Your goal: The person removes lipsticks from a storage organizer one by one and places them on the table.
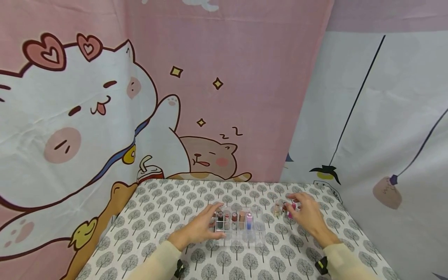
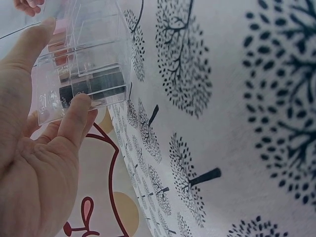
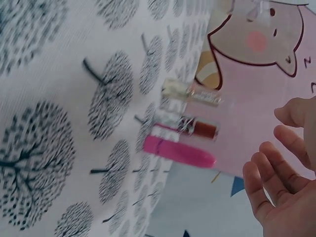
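A clear plastic lipstick organizer (image 1: 229, 238) stands on the table with a row of tubes in its back compartments: a black one (image 1: 220, 221), several reddish or brown ones, and a pink-and-blue one (image 1: 249, 221). My left hand (image 1: 196, 232) grips its left end, thumb at the front and fingers along the side by the black tube. To the right stand three upright cosmetic tubes: a bright pink tube (image 3: 180, 152), a lip gloss with dark red (image 3: 205, 129) and a pale clear tube (image 3: 203, 95). Beside them hovers my right hand (image 1: 309, 217), fingers relaxed and holding nothing.
A white cloth with grey tree prints (image 1: 197, 256) covers the table. Behind it hangs a pink cartoon curtain (image 1: 259, 97), with a pale curtain (image 1: 395, 136) along the right side.
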`<state>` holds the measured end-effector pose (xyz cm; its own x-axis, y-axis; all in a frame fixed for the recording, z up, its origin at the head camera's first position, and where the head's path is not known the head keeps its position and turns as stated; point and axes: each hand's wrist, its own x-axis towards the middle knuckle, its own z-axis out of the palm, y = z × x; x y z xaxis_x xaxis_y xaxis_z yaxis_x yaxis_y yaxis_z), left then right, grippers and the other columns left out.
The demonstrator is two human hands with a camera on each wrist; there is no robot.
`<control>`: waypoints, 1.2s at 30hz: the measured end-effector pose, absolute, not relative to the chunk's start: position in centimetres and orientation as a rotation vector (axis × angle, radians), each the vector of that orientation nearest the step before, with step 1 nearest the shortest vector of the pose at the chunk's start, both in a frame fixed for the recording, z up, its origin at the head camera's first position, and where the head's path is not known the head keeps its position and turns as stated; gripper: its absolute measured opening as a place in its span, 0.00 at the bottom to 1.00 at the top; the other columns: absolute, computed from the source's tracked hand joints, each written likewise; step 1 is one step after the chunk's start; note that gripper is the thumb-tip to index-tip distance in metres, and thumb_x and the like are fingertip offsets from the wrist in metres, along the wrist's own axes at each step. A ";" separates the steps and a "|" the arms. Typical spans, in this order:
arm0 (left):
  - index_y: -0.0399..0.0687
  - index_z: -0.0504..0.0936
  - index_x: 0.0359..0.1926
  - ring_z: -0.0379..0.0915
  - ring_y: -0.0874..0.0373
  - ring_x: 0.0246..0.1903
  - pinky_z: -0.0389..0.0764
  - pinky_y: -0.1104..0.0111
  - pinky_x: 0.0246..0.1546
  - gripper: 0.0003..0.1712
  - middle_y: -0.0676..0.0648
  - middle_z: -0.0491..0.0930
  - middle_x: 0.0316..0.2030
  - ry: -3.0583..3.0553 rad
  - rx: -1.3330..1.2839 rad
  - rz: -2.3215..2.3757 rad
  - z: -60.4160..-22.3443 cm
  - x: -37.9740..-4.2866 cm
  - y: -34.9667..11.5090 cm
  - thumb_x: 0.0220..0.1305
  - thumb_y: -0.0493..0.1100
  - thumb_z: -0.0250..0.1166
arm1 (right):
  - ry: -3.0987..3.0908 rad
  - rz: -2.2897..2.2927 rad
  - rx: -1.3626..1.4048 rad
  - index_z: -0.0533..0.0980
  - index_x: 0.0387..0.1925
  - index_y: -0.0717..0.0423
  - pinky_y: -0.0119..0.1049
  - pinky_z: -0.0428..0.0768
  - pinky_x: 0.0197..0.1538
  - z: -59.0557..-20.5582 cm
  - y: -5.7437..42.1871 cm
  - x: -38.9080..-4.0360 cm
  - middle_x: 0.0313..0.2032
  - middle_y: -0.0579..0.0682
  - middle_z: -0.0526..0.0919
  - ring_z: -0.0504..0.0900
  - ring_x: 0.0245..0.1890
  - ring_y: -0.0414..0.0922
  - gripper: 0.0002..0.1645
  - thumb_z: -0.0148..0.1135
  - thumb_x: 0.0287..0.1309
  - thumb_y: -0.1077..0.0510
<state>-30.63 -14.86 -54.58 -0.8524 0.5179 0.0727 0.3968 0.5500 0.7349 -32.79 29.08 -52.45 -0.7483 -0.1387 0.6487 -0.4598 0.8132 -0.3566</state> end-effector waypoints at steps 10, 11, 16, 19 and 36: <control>0.66 0.52 0.96 0.88 0.34 0.68 0.96 0.51 0.68 0.68 0.36 0.66 0.85 2.675 0.799 1.152 -54.4 -30.7 -14.7 0.68 0.60 0.87 | -2.407 0.716 0.522 0.91 0.56 0.56 0.26 0.85 0.33 -51.3 26.7 -32.0 0.46 0.53 0.90 0.80 0.33 0.32 0.19 0.85 0.65 0.64; 0.66 0.52 0.96 0.88 0.34 0.68 0.96 0.51 0.68 0.68 0.36 0.66 0.85 2.673 0.799 1.153 -54.4 -30.7 -14.7 0.68 0.60 0.87 | -2.407 0.729 0.533 0.90 0.56 0.56 0.27 0.87 0.34 -51.3 26.5 -31.9 0.46 0.52 0.90 0.82 0.33 0.33 0.19 0.85 0.65 0.64; 0.68 0.52 0.95 0.88 0.33 0.69 0.96 0.51 0.68 0.68 0.35 0.65 0.87 2.654 0.788 1.169 -54.5 -30.7 -14.8 0.68 0.60 0.87 | -2.409 0.766 0.581 0.90 0.57 0.56 0.34 0.95 0.39 -51.4 25.6 -31.4 0.49 0.52 0.91 0.88 0.37 0.40 0.19 0.84 0.65 0.65; 0.68 0.52 0.95 0.88 0.32 0.69 0.96 0.50 0.68 0.68 0.35 0.64 0.87 2.643 0.785 1.176 -54.5 -30.6 -14.8 0.68 0.59 0.87 | -2.397 0.779 0.631 0.90 0.57 0.58 0.36 0.98 0.41 -51.5 25.0 -31.2 0.49 0.53 0.91 0.91 0.39 0.45 0.20 0.84 0.65 0.67; 0.69 0.51 0.96 0.87 0.30 0.69 0.97 0.54 0.66 0.68 0.33 0.64 0.87 2.647 0.781 1.177 -54.5 -30.5 -14.7 0.68 0.59 0.87 | -2.399 0.853 0.785 0.89 0.57 0.62 0.34 0.99 0.42 -52.0 21.7 -30.5 0.52 0.56 0.91 0.94 0.43 0.54 0.24 0.86 0.60 0.71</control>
